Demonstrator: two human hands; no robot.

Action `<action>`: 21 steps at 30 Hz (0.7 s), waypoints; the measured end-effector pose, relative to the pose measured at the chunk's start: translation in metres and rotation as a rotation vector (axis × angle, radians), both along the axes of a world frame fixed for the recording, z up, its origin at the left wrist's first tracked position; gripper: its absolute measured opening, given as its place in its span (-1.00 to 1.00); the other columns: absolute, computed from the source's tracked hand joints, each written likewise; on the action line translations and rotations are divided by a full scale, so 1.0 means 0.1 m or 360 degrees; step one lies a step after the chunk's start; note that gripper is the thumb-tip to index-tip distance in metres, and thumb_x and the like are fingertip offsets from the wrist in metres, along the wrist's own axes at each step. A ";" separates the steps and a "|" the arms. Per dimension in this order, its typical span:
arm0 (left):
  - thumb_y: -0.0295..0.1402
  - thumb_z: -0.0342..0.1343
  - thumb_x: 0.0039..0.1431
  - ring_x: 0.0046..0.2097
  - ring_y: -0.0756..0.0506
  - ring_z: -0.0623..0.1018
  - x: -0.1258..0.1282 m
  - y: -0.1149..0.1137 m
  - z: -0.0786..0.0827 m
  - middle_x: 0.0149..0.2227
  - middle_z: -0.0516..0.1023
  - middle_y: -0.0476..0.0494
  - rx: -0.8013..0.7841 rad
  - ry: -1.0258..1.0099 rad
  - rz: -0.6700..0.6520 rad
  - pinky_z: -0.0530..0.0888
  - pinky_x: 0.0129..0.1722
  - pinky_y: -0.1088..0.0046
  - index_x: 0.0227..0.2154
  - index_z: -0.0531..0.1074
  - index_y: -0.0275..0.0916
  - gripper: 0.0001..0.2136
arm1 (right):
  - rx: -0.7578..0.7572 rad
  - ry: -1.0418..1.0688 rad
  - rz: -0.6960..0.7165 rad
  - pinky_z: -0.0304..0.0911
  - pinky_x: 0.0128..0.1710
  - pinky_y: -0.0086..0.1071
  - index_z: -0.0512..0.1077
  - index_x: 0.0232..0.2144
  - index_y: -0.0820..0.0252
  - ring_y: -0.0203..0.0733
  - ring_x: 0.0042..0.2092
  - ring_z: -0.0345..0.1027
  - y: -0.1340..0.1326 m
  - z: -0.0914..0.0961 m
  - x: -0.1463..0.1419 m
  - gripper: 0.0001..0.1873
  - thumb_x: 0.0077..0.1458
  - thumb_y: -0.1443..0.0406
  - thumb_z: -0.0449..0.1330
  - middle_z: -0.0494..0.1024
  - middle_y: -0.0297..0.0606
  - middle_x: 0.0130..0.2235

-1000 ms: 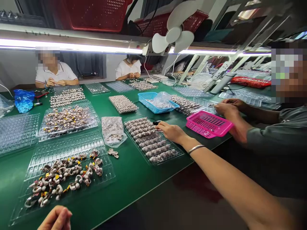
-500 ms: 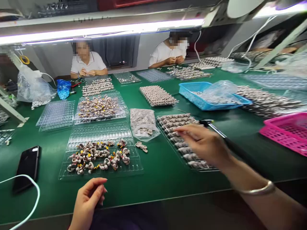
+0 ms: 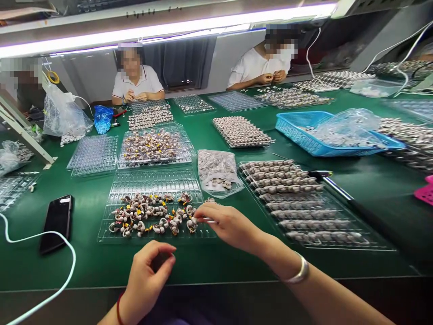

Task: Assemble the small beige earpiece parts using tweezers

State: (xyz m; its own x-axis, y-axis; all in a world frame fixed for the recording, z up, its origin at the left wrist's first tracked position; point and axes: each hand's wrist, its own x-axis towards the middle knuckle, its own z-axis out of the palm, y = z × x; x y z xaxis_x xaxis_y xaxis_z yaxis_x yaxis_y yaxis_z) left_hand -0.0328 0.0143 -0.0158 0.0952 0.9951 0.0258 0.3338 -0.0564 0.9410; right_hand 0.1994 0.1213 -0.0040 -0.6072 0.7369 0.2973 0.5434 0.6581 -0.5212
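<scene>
My right hand (image 3: 227, 225) reaches over the right end of a pile of earphone parts (image 3: 142, 215), curved grey-white pieces with yellow and dark bits. Its fingertips pinch at a curved piece (image 3: 191, 222) at the pile's edge. A clear plastic tray (image 3: 117, 185) holds these pieces. Nearer me, in front of that tray, my left hand (image 3: 149, 273) hovers with thumb and forefinger curved apart and nothing between them. To the right lies another clear tray (image 3: 375, 243) with rows of grey pieces (image 3: 287, 180).
A bag of small grey parts (image 3: 218, 164) lies behind my right hand. A phone (image 3: 57, 221) and white cable (image 3: 69, 253) are at left. A blue basket (image 3: 304, 142), a dark-handled tool (image 3: 341, 189) and a pink basket (image 3: 424, 194) stand right. Two people sit opposite.
My right hand has moved left from the tray of grey rows to the earphone parts. My left hand's thumb and forefinger have parted more. The view has shifted right.
</scene>
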 end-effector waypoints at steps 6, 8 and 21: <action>-0.45 0.32 -0.04 -0.51 0.01 0.42 0.40 0.45 0.16 -0.25 0.54 -0.11 0.0260 0.0435 -0.0082 0.44 -0.41 0.44 -0.13 0.39 -0.26 -0.62 | -0.0193 0.0351 -0.0252 0.38 -0.29 -0.38 0.43 -0.29 0.19 -0.18 -0.31 0.48 -0.25 0.06 -0.02 -0.84 0.24 0.32 0.05 0.59 -0.22 -0.34; -0.49 0.32 -0.05 -0.49 0.01 0.44 0.47 0.52 0.19 -0.24 0.54 -0.10 0.0295 0.0416 -0.0131 0.44 -0.41 0.45 -0.09 0.38 -0.25 -0.58 | -0.0417 0.0546 -0.0311 0.37 -0.33 -0.40 0.45 -0.30 0.18 -0.18 -0.34 0.46 -0.31 0.09 -0.03 -0.82 0.23 0.25 0.08 0.57 -0.25 -0.37; -0.37 0.27 0.08 -0.40 -0.07 0.57 0.38 0.27 0.21 -0.38 0.63 -0.15 0.0020 -0.0295 -0.0158 0.48 -0.41 0.50 -0.29 0.61 -0.24 -0.87 | -0.0548 0.1097 -0.0126 0.30 -0.57 -0.54 0.54 -0.15 0.04 -0.44 -0.54 0.27 -0.75 0.09 -0.04 -0.79 0.13 0.32 0.27 0.45 -0.29 -0.26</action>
State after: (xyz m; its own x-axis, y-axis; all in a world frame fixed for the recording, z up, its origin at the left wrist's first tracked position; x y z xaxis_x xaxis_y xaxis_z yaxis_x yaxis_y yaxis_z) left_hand 0.0048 0.0413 0.0056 0.1852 0.9806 0.0645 0.1474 -0.0926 0.9847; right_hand 0.1955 0.0464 0.0054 -0.3099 0.8898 0.3351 0.0605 0.3701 -0.9270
